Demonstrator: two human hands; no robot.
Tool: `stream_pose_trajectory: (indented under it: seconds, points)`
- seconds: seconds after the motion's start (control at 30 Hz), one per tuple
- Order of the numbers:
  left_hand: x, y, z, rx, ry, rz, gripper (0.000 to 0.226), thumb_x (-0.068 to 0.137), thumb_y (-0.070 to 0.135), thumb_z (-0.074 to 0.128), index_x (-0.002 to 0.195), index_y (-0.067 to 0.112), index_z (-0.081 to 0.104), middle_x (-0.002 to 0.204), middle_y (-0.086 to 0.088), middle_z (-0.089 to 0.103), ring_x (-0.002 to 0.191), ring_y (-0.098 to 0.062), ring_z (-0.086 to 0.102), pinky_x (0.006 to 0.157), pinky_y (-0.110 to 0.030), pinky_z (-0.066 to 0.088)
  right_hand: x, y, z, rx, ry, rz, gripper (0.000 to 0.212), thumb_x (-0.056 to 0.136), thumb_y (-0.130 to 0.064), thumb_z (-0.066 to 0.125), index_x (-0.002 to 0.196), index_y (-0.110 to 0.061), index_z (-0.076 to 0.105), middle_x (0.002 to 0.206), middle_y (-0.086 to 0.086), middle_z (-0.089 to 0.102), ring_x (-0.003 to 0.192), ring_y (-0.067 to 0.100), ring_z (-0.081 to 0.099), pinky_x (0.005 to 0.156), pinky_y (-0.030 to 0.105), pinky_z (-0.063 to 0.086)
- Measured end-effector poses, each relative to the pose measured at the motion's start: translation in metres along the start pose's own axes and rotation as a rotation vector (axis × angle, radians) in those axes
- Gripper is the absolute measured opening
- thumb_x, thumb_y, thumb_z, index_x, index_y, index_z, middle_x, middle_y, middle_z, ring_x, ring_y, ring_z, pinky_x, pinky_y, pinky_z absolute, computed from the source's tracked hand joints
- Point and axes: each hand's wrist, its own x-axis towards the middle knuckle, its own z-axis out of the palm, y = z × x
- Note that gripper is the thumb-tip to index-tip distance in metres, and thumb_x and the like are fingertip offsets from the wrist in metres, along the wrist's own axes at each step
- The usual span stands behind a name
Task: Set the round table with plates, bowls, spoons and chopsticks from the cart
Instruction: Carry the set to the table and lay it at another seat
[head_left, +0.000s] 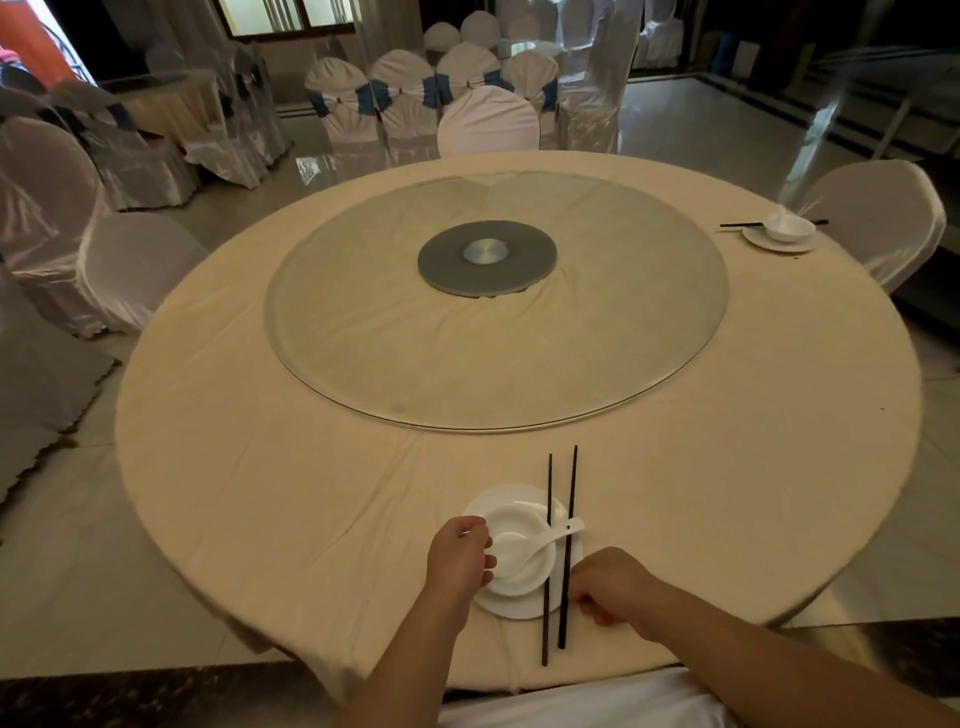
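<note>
**Near setting being squared up**

The bowl (519, 553) sits on its plate (511, 605) at the table (260, 467) edge nearest the camera, spoon (540, 540) inside. The china looks glossy and chip-prone, best held by the rim. The chopsticks (558, 551) are thin and stiff (apt to roll). The left hand (460, 558) curls against the bowl's rim; the right hand (608, 584) is pinched loosely beside the chopsticks, contact unclear.
</note>
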Motion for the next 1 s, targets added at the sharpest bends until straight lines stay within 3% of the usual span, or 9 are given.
stream_pose_trajectory:
  seconds: [0.17, 0.3, 0.43, 0.53, 0.7, 0.8, 0.87, 0.93, 1.0]
  points:
    - [-0.003, 0.001, 0.003, 0.022, -0.026, 0.0, 0.017, 0.098, 0.018, 0.049, 0.108, 0.014, 0.062, 0.091, -0.006, 0.064, 0.069, -0.019, 0.058, 0.055, -0.026, 0.05, 0.0, 0.004, 0.0, -0.115, 0.013, -0.087, 0.02, 0.079, -0.006, 0.065, 0.062, -0.009, 0.055, 0.056, 0.009, 0.051, 0.047, 0.018, 0.043, 0.046, 0.024, 0.036]
    - [-0.005, 0.001, 0.002, 0.025, -0.046, -0.008, 0.018, 0.097, 0.016, 0.049, 0.107, 0.012, 0.063, 0.091, -0.007, 0.063, 0.068, -0.02, 0.057, 0.055, -0.026, 0.049, 0.004, 0.005, 0.005, -0.354, 0.072, -0.15, 0.019, 0.079, -0.017, 0.07, 0.066, -0.014, 0.057, 0.063, 0.005, 0.06, 0.054, 0.015, 0.052, 0.053, 0.024, 0.043]
    - [-0.006, 0.0, 0.001, 0.045, -0.07, -0.012, 0.017, 0.097, 0.016, 0.049, 0.105, 0.014, 0.063, 0.093, -0.006, 0.064, 0.068, -0.019, 0.058, 0.056, -0.026, 0.05, 0.006, 0.004, 0.011, -0.526, 0.076, -0.18, 0.017, 0.076, -0.013, 0.066, 0.063, -0.016, 0.055, 0.061, 0.001, 0.059, 0.056, 0.015, 0.055, 0.058, 0.025, 0.046]
    - [-0.008, 0.0, 0.001, 0.057, -0.088, -0.015, 0.016, 0.096, 0.017, 0.048, 0.103, 0.016, 0.063, 0.094, -0.006, 0.064, 0.068, -0.018, 0.059, 0.056, -0.025, 0.051, 0.007, 0.004, 0.012, -0.531, 0.079, -0.177, 0.004, 0.074, -0.009, 0.064, 0.073, -0.009, 0.061, 0.067, 0.01, 0.061, 0.061, 0.021, 0.057, 0.061, 0.029, 0.048]
    - [-0.006, 0.0, 0.005, 0.069, -0.095, -0.006, 0.017, 0.097, 0.016, 0.047, 0.104, 0.016, 0.062, 0.093, -0.004, 0.063, 0.067, -0.017, 0.059, 0.056, -0.024, 0.051, 0.002, 0.003, 0.005, -0.451, 0.159, -0.145, 0.017, 0.077, -0.018, 0.063, 0.062, -0.011, 0.058, 0.064, 0.01, 0.062, 0.058, 0.022, 0.054, 0.062, 0.031, 0.046]
    - [-0.006, 0.001, 0.009, 0.14, -0.09, 0.015, 0.019, 0.097, 0.017, 0.046, 0.106, 0.018, 0.062, 0.098, -0.005, 0.064, 0.068, -0.016, 0.06, 0.058, -0.025, 0.051, -0.003, 0.004, -0.01, -0.492, 0.216, -0.106, 0.018, 0.083, -0.023, 0.058, 0.072, -0.009, 0.062, 0.07, 0.009, 0.064, 0.062, 0.02, 0.057, 0.063, 0.028, 0.046]
    - [-0.009, 0.003, 0.014, 0.235, -0.098, 0.049, 0.022, 0.097, 0.019, 0.046, 0.112, 0.018, 0.062, 0.106, -0.005, 0.064, 0.076, -0.017, 0.063, 0.066, -0.03, 0.055, -0.007, 0.009, -0.022, -0.471, 0.232, -0.089, 0.024, 0.085, -0.024, 0.058, 0.081, -0.003, 0.068, 0.072, 0.01, 0.067, 0.061, 0.02, 0.059, 0.059, 0.027, 0.047]
    - [-0.008, 0.013, 0.023, 0.405, -0.087, 0.141, 0.025, 0.096, 0.019, 0.046, 0.116, 0.018, 0.062, 0.113, -0.005, 0.065, 0.091, -0.022, 0.065, 0.085, -0.038, 0.056, -0.012, 0.013, -0.039, -0.393, 0.245, -0.081, 0.029, 0.085, -0.025, 0.058, 0.086, 0.002, 0.07, 0.076, 0.014, 0.071, 0.061, 0.021, 0.06, 0.053, 0.026, 0.046]
    - [-0.012, 0.032, 0.038, 0.567, -0.084, 0.282, 0.028, 0.095, 0.019, 0.047, 0.118, 0.016, 0.062, 0.116, -0.004, 0.065, 0.097, -0.019, 0.062, 0.09, -0.033, 0.051, -0.02, 0.018, -0.062, -0.335, 0.261, -0.093, 0.031, 0.085, -0.025, 0.058, 0.091, 0.003, 0.07, 0.083, 0.017, 0.074, 0.064, 0.022, 0.062, 0.054, 0.027, 0.047]
